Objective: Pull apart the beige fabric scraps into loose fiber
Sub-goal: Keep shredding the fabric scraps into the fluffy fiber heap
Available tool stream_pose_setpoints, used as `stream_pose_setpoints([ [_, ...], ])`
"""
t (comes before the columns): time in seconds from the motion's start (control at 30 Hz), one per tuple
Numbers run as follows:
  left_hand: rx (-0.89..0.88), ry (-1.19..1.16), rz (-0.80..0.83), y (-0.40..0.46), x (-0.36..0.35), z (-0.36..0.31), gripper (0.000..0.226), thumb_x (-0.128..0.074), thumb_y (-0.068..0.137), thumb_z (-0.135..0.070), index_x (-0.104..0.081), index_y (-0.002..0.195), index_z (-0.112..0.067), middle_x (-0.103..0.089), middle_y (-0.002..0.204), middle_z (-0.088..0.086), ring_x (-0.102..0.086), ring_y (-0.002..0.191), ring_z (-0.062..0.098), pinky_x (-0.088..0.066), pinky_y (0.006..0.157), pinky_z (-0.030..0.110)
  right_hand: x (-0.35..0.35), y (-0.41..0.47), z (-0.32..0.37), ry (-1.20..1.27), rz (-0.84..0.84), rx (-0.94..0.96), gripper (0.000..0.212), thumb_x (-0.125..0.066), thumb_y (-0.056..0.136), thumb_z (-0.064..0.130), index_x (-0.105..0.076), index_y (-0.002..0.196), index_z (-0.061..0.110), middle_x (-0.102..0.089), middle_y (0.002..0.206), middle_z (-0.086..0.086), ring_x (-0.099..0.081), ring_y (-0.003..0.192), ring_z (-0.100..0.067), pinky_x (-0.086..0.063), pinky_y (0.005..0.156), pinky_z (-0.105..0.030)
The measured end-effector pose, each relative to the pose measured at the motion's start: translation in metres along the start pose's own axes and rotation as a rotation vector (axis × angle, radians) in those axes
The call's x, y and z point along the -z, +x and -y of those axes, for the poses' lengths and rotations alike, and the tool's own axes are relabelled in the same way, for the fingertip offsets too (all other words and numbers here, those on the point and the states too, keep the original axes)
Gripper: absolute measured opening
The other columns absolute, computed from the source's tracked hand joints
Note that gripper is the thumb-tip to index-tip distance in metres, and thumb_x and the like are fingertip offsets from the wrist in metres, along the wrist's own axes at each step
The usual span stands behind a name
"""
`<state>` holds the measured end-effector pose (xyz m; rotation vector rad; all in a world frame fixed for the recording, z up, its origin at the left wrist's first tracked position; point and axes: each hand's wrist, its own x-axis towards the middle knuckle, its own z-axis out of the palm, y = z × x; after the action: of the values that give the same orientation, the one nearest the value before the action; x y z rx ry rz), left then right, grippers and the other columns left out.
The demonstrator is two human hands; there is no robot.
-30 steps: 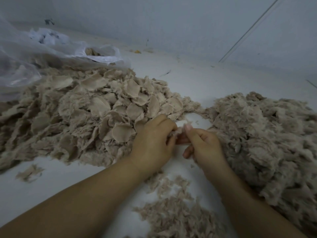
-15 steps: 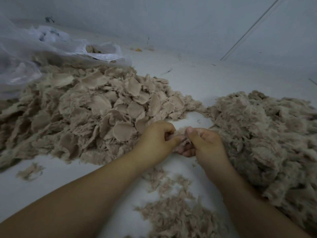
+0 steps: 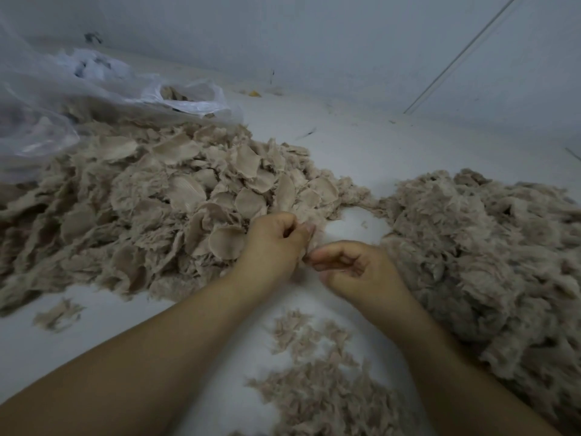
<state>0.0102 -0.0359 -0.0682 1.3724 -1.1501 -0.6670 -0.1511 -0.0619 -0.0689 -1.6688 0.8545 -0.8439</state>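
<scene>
Both hands, left hand (image 3: pixel 272 243) and right hand (image 3: pixel 355 269), pinch a wispy beige scrap (image 3: pixel 306 251) beside the rounded-scrap pile (image 3: pixel 176 196).

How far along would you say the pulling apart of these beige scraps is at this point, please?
Done: a big heap of loose fiber lies on the right. In hand: the left hand and right hand pinch a small scrap between them. Left: a pile of intact scraps, about as large, on the left, so perhaps half remains.

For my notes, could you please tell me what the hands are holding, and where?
Both hands pinch one small beige scrap between them, left hand at its upper edge, right hand at its lower end.
</scene>
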Motion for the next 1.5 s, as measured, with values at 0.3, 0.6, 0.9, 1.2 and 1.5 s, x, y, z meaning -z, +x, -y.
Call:
stream_pose_setpoints([
  [0.3,0.191,-0.251,0.246,-0.012,-0.011,-0.006,0.042,-0.056,0.098,-0.015,-0.066,0.060,-0.029,-0.059,0.049,0.006,-0.050,0.035,0.015,-0.038,0.034,0.021,-0.002,0.004,-0.001,0.091,-0.143,-0.039,0.015,-0.069,0.087,0.025,-0.066,0.086,0.010,-0.070,0.063,-0.001,-0.065,0.056,-0.009,-0.051,0.054,-0.019],
  [0.6,0.204,-0.251,0.290,-0.009,-0.008,-0.006,0.045,-0.046,0.103,-0.033,-0.056,0.069,-0.005,-0.050,0.044,0.011,-0.038,0.030,0.021,-0.027,0.037,0.020,-0.003,0.004,0.001,0.106,-0.160,-0.033,0.025,-0.064,0.089,0.032,-0.066,0.082,0.008,-0.065,0.056,0.004,-0.057,0.050,-0.004,-0.047,0.049,-0.017],
  [0.9,0.205,-0.527,0.240,0.002,0.001,-0.008,0.031,-0.042,0.102,-0.012,-0.055,0.075,-0.004,-0.047,0.046,0.009,-0.037,0.032,0.018,-0.025,0.038,0.023,0.000,0.010,-0.006,0.200,-0.417,-0.080,0.043,-0.045,0.105,0.023,-0.063,0.070,0.006,-0.055,0.047,0.003,-0.044,0.039,-0.005,-0.035,0.039,-0.015],
  [1.2,0.093,-0.223,0.199,-0.012,-0.024,-0.001,0.022,-0.058,0.092,0.005,-0.068,0.099,-0.014,-0.073,0.094,0.007,-0.068,0.079,0.020,-0.057,0.066,0.032,-0.002,0.007,-0.003,0.220,-0.518,-0.085,0.047,-0.044,0.105,0.026,-0.060,0.063,0.011,-0.049,0.046,0.003,-0.039,0.038,-0.006,-0.033,0.039,-0.017],
  [1.5,-0.248,0.332,0.427,-0.005,-0.045,-0.004,0.022,-0.061,0.089,0.000,-0.068,0.090,-0.020,-0.060,0.080,-0.012,-0.054,0.065,0.002,-0.041,0.061,0.013,0.005,0.001,-0.004,0.321,-0.677,-0.126,0.057,-0.043,0.105,0.027,-0.059,0.051,0.023,-0.042,0.048,0.003,-0.035,0.039,-0.009,-0.029,0.048,-0.025],
])
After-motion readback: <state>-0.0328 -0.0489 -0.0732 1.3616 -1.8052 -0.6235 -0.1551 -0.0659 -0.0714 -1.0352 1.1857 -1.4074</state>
